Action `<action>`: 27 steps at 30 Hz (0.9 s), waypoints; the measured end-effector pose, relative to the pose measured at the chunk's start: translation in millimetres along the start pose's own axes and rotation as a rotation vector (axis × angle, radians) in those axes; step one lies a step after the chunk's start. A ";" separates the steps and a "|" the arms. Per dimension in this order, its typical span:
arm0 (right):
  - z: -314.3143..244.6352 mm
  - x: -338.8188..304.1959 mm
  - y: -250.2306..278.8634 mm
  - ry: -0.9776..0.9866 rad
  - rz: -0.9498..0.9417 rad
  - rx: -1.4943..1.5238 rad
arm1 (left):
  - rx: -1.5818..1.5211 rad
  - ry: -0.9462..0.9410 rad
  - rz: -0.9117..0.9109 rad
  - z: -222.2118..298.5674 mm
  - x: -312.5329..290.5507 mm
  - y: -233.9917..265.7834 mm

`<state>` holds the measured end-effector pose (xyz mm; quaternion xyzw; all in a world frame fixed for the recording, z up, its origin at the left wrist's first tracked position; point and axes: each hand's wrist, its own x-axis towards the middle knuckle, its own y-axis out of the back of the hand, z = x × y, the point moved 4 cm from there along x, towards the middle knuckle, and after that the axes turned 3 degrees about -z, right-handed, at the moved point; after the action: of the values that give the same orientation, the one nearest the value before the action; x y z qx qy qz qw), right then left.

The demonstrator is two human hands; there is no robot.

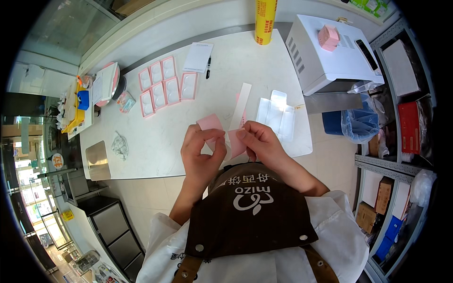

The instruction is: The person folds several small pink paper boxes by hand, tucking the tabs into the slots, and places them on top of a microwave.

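My left hand (204, 147) and my right hand (265, 143) are held close together over the table's near edge, in front of my dark apron. Fingers and thumb of the left are closed around a pink card (210, 122) with a pale inner side. The right pinches a pink card flap (237, 144) between thumb and fingers; whether both are one piece I cannot tell. Just beyond the hands, a long white strip (242, 101) lies over another pink piece. An opened clear-and-white package (276, 118) rests to the right of it.
Several pink-rimmed white trays (159, 94) lie at the back left, near white paper (198, 56) and a black pen (208, 68). A yellow roll (265, 21) stands at the back. Right of the table are a white oven-like appliance (325, 56) with a small pink box (329, 37) and a lined bin (361, 122).
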<state>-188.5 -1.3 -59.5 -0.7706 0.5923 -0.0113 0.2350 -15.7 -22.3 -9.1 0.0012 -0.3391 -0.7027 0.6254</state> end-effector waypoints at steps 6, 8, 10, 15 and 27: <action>-1.2 -1.0 -4.2 -0.003 -0.075 0.131 | -0.164 0.063 -0.009 -5.4 -6.7 1.3; -5.5 -2.6 -8.6 0.051 -0.159 0.095 | -0.205 0.066 -0.025 -4.8 -7.3 0.3; -9.8 -4.1 -11.2 0.074 -0.207 0.083 | -0.236 0.089 -0.031 -2.7 -8.3 -1.6; -9.8 -5.6 -10.4 0.063 -0.187 0.135 | -0.264 0.122 -0.081 -1.8 -6.9 -0.6; -8.2 0.3 -2.5 0.026 -0.043 0.113 | -0.286 0.188 -0.069 -4.1 -10.5 -1.1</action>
<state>-188.6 -4.0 -51.3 -0.7684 0.5772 -0.0598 0.2699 -12.7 -15.0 -17.3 -0.0106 -0.1752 -0.7617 0.6237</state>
